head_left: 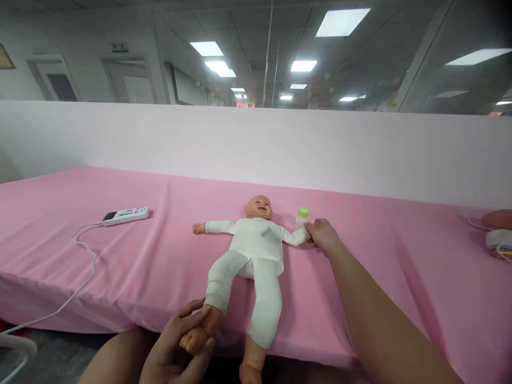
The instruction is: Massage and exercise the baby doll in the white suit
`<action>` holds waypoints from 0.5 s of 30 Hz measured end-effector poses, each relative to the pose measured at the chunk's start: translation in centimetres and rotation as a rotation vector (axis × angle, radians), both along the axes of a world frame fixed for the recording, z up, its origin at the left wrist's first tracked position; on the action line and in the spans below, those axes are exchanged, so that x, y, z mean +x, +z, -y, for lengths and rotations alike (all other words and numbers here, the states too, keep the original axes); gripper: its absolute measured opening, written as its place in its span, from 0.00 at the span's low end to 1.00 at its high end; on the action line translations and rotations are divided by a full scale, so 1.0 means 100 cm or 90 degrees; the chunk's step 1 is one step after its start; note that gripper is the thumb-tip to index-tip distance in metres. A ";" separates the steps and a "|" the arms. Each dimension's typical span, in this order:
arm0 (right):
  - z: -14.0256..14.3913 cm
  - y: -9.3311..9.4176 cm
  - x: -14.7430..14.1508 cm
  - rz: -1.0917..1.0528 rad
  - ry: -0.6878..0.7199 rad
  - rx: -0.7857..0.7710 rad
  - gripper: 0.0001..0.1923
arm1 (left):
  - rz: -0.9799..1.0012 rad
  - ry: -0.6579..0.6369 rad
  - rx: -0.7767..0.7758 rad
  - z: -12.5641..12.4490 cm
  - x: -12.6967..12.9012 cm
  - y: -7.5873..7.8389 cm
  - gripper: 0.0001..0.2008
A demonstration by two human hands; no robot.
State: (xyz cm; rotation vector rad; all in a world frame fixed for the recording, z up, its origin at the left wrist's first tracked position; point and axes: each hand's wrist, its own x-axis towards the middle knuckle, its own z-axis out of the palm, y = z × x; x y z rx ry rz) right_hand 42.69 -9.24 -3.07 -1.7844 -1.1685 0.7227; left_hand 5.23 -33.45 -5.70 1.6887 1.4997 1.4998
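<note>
A baby doll lies face up on a pink-covered bench, held by one foot and one arm.
The left hand is closed around the doll's bare foot at the near edge of the bench, fingers on one side and thumb on the other, while the right hand grips the end of the doll's sleeved arm, at about the wrist; the doll wears a white top and white trousers, its other arm stretches out sideways, and its other leg reaches past the near edge; a small bottle with a green cap stands just beyond the right hand, a white power strip with its cord lies well apart to the left, and a white partition rises behind.
</note>
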 end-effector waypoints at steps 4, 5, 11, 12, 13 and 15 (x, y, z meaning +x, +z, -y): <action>0.010 0.016 -0.027 -0.017 -0.014 0.233 0.30 | -0.029 -0.048 0.058 -0.028 0.004 0.009 0.16; 0.015 0.020 -0.037 -0.007 0.018 0.258 0.29 | -0.034 -0.055 0.065 -0.035 0.006 0.013 0.16; 0.045 0.031 -0.087 0.223 0.348 0.341 0.15 | -0.075 -0.064 0.086 -0.075 0.030 0.039 0.14; 0.048 0.032 -0.091 0.269 0.389 0.346 0.14 | -0.090 -0.064 0.082 -0.081 0.034 0.042 0.14; 0.050 0.033 -0.094 0.306 0.414 0.347 0.13 | -0.101 -0.062 0.077 -0.086 0.037 0.043 0.15; 0.053 0.035 -0.097 0.353 0.441 0.339 0.12 | -0.112 -0.058 0.074 -0.095 0.042 0.044 0.15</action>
